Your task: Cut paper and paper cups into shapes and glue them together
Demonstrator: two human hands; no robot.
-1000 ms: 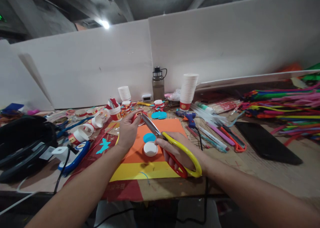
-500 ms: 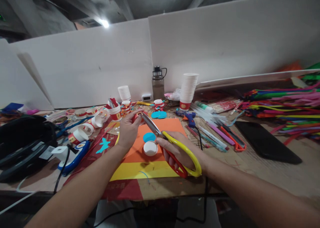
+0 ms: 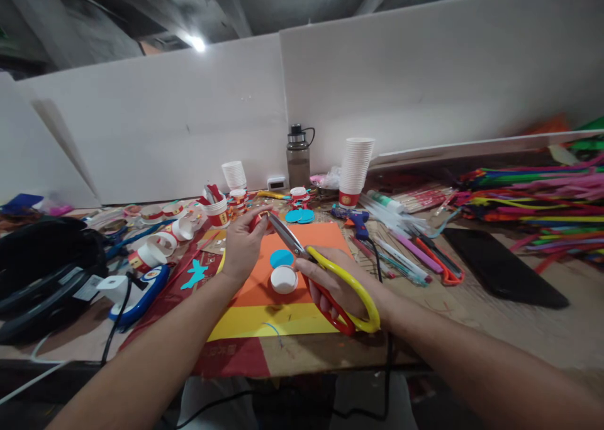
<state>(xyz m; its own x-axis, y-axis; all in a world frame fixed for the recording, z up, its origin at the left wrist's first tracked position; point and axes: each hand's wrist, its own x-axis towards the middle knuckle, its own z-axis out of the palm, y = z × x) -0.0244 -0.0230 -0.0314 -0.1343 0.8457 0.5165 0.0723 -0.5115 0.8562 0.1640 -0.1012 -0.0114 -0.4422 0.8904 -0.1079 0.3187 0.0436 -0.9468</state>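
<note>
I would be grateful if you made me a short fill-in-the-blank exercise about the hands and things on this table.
1. The right hand holds a pair of ____.
2. One of its handles is yellow; the other is ____.
3. Right of the bottle stands a tall stack of white ____.
4. The blue disc nearest the right hand lies on the ____ sheet.

Missing words: scissors; red; cups; orange.

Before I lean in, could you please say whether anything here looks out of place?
A thin blue strand, like a stray offcut, overlaps the front edge of the yellow sheet; at left, paper cup pieces lie tipped, unlike the tall cup stack.
</note>
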